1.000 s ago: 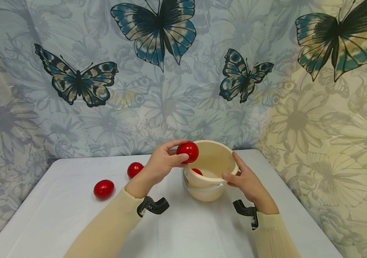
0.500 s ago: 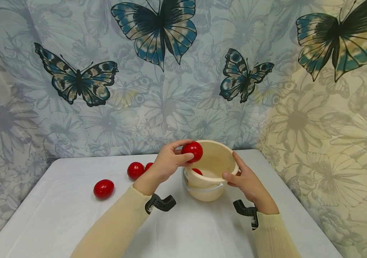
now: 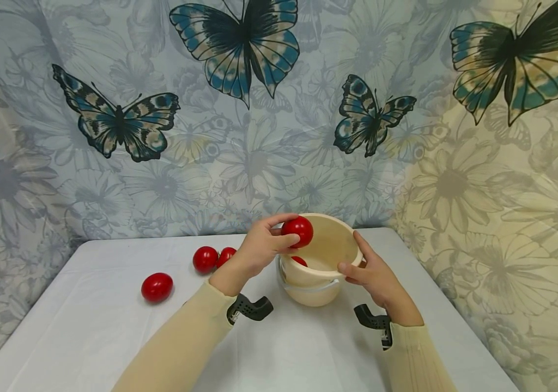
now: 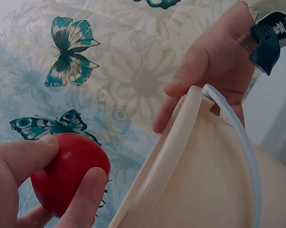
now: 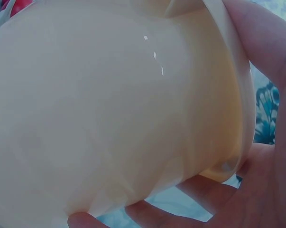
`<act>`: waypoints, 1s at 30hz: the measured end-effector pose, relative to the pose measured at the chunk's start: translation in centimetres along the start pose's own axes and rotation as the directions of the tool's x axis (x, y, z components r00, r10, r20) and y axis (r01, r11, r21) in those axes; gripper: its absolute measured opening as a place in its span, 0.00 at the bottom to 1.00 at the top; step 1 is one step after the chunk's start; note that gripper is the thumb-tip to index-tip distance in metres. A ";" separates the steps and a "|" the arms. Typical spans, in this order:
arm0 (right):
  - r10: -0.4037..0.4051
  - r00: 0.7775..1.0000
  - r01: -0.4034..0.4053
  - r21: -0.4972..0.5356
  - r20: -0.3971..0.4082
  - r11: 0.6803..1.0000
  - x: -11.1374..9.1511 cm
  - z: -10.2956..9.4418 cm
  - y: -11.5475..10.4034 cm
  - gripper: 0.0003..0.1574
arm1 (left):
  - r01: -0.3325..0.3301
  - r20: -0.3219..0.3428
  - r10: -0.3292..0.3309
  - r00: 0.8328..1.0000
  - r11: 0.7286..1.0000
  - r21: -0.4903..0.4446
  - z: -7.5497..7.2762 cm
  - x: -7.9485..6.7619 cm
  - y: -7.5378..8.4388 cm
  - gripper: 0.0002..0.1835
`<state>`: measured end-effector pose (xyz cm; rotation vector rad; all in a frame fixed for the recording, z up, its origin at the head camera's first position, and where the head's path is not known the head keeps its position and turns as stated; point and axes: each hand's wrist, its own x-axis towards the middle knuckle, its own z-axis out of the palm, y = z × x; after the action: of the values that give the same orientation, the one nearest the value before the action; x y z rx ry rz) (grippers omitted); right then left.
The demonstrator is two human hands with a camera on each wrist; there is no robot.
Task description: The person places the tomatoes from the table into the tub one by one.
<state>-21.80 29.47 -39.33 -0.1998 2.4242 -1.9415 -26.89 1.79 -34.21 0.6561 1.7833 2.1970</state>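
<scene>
My left hand [image 3: 259,247] pinches a shiny red tomato [image 3: 298,231] at the near-left part of a cream bucket's [image 3: 310,295] mouth. In the left wrist view, thumb and fingers clasp this tomato [image 4: 76,164], and green sepals stick out beneath a finger. My right hand [image 3: 379,277] grips the bucket's right rim, its fingers spread along the outer wall [image 5: 95,114] in the right wrist view. The bucket leans slightly toward me. Inside it, part of another red tomato [image 3: 299,261] shows; the rest of the bottom is hidden.
Left of the bucket, two tomatoes [image 3: 205,259] lie close together, one partly behind my left wrist. A third tomato [image 3: 157,287] lies nearer on the white table [image 3: 73,326]. The bucket's pale handle [image 4: 247,152] hangs down. A butterfly-print cloth [image 3: 259,163] stands behind.
My left hand has shifted right with its tomato, from the bucket's left edge to over its mouth, uncovering a tomato on the table. My right hand and the bucket have stayed put.
</scene>
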 end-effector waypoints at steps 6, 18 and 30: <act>0.000 1.000 0.000 -0.002 -0.002 1.000 -0.1 0.0 -0.1 0.65 | 0.011 -0.001 -0.011 1.000 1.000 -0.001 0.1 0.1 -0.1 0.27; -0.003 1.000 0.003 0.002 0.001 1.000 0.0 0.1 -0.1 0.65 | 0.055 0.052 -0.054 0.997 0.998 -0.034 -0.3 -0.3 -0.1 0.32; 0.001 1.000 -0.002 -0.010 -0.009 1.000 0.0 0.2 -0.1 0.64 | 0.048 0.025 -0.046 0.999 0.995 -0.088 -0.9 -0.6 -0.6 0.31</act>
<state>-21.75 29.31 -39.26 -0.1897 2.4400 -1.9339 -26.84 0.88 -35.06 0.6114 1.6622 2.2138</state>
